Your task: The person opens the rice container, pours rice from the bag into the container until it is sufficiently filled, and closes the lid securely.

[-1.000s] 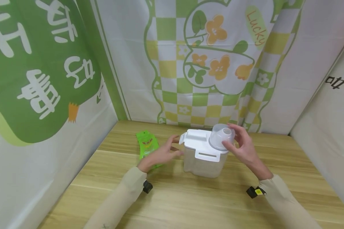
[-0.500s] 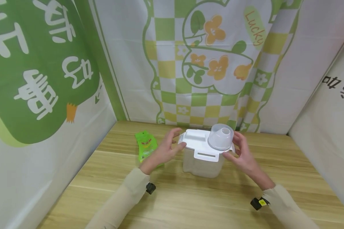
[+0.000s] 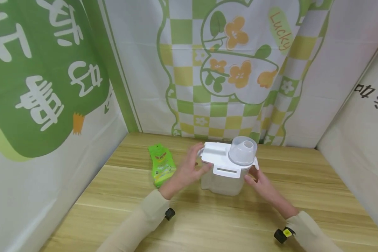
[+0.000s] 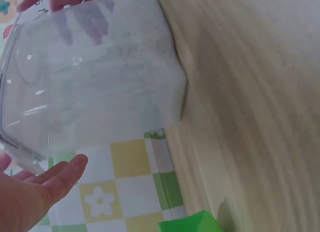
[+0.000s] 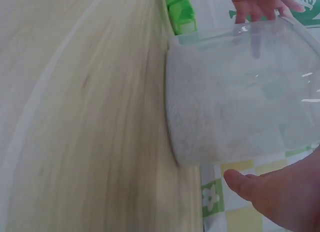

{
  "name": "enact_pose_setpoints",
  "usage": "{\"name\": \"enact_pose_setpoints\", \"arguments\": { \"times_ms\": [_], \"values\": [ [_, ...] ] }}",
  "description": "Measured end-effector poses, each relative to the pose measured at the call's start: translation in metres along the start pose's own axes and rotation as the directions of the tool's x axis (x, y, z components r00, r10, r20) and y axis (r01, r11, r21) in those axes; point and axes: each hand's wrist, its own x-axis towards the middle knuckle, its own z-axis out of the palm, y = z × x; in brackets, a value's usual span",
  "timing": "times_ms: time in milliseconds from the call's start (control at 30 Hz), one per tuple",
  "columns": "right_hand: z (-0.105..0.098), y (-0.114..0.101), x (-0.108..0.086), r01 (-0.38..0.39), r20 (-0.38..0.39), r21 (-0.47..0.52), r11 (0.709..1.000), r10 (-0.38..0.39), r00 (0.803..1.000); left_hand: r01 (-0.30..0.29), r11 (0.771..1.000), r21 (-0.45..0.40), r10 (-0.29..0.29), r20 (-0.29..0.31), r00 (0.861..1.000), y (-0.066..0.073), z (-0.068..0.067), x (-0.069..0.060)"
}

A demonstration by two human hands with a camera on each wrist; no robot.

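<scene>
A clear plastic storage container (image 3: 223, 182) stands upright on the table, with a layer of pale grain-like stuff (image 5: 192, 107) at its bottom. Its white lid (image 3: 218, 155) is on, and a clear measuring cup (image 3: 243, 150) sits on the lid's right part. My left hand (image 3: 189, 171) holds the container's left end, thumb by the front corner and fingers by the end clip. At the opposite end, my right hand (image 3: 263, 185) has its thumb in front and its fingers around the side below the right clip. The far fingertips are partly hidden in the head view.
Left of the container, behind my left forearm, lies a bright green printed pouch (image 3: 160, 162) on the wooden table (image 3: 214, 227). A patterned green and white cloth (image 3: 201, 120) hangs right behind the table, with more printed cloth at both sides.
My right hand has come off the measuring cup and moved down to the container's right side. My left hand has moved right, onto the left end. The container has hardly moved.
</scene>
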Motion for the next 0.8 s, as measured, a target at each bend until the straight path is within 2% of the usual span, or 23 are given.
{"name": "enact_pose_setpoints", "arguments": {
  "times_ms": [200, 433, 533, 633, 733, 800],
  "values": [
    [0.008, -0.007, 0.002, 0.025, -0.016, 0.038, 0.999, -0.025, 1.000, 0.042, 0.999, -0.031, -0.043, -0.007, 0.999, 0.005, 0.011, -0.006],
    [0.022, -0.011, 0.005, 0.016, -0.069, 0.165, 0.986, -0.005, 0.998, 0.068, 0.997, 0.027, -0.067, -0.026, 0.997, 0.012, 0.020, -0.008],
    [0.025, -0.012, 0.007, 0.003, -0.087, 0.183, 0.983, 0.013, 0.996, 0.070, 0.997, 0.040, -0.068, -0.034, 0.997, 0.013, 0.022, -0.008],
    [0.025, -0.013, 0.009, -0.008, -0.086, 0.191, 0.982, 0.025, 0.996, 0.037, 0.997, 0.072, -0.033, -0.058, 0.998, 0.012, 0.024, -0.008],
    [0.024, -0.013, 0.013, 0.002, -0.082, 0.197, 0.981, 0.014, 0.997, 0.023, 0.995, 0.099, -0.016, -0.068, 0.998, 0.011, 0.024, -0.006],
    [0.023, -0.012, 0.016, 0.016, -0.083, 0.197, 0.980, 0.000, 0.997, 0.034, 0.993, 0.115, -0.027, -0.062, 0.998, 0.011, 0.025, -0.004]
  ]
}}
